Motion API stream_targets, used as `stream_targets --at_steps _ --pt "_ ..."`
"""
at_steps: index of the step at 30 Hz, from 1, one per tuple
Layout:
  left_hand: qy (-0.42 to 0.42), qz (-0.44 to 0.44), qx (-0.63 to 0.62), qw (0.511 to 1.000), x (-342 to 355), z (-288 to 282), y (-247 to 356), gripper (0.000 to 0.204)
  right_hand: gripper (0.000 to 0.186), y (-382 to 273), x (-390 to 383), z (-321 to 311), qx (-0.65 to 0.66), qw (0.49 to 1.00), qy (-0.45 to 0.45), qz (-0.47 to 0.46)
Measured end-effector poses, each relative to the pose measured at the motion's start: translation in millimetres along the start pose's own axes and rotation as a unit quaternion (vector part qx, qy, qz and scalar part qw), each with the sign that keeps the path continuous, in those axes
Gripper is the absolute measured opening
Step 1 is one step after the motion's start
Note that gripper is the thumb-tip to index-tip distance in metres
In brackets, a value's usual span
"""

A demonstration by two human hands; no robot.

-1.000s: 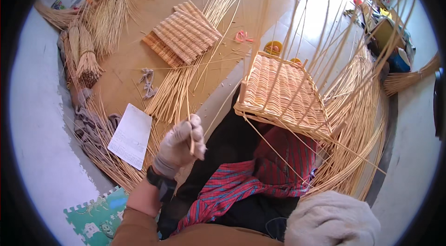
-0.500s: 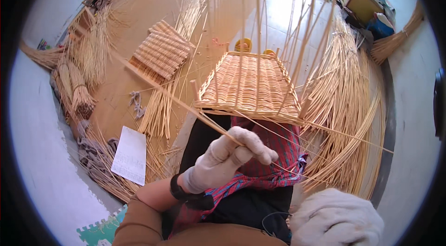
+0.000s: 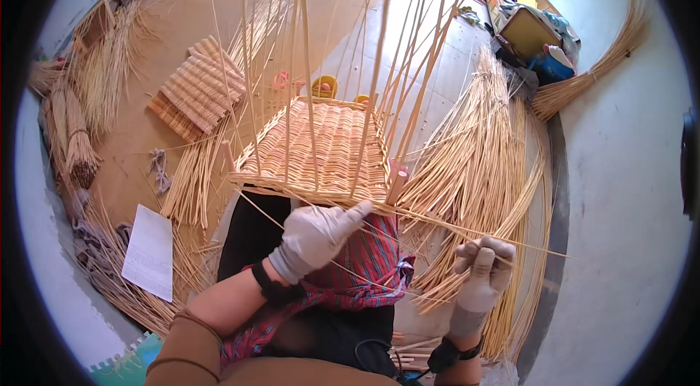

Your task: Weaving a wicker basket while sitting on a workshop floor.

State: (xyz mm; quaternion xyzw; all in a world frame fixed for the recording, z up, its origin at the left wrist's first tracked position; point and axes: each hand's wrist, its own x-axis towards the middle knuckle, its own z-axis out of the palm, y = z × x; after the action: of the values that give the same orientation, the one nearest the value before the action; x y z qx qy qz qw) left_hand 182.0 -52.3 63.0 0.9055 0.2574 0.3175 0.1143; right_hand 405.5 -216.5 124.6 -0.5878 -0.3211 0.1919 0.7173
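A woven wicker panel (image 3: 321, 145) rests at my lap, with long upright wicker rods rising from its near side and short wooden pegs at its corners. My left hand (image 3: 313, 236), in a whitish work glove, lies at its near edge. The index finger is stretched out and touches the rim; the other fingers are partly hidden. Off to the right, my right hand (image 3: 487, 273), also gloved, is closed around a thin wicker strand (image 3: 437, 222) running sideways from the panel's near right corner. A few loose strands cross below the left hand.
Piled wicker rods (image 3: 467, 160) lie to the right, and a tied bundle (image 3: 598, 68) leans on the wall. Stacked woven panels (image 3: 200, 87) lie at the left on more rods. A white sheet (image 3: 149, 251) is nearer. A cluttered box (image 3: 529, 32) stands back right.
My left hand has let go of the long strand it held and moved to the panel's rim. My right hand has risen from the lower edge, gripping a strand. The view has shifted right.
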Motion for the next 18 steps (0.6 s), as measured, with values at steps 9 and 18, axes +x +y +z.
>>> stream_targets --at_steps 9,18 --pt "0.003 0.057 -0.010 0.998 -15.4 -2.6 -9.8 0.020 0.015 68.2 -35.4 51.7 0.101 0.979 -0.142 0.104" --pt "-0.024 0.074 -0.055 0.995 -28.4 -28.8 -17.5 0.019 0.028 98.9 -14.4 68.0 -0.183 0.874 -0.341 -0.293"
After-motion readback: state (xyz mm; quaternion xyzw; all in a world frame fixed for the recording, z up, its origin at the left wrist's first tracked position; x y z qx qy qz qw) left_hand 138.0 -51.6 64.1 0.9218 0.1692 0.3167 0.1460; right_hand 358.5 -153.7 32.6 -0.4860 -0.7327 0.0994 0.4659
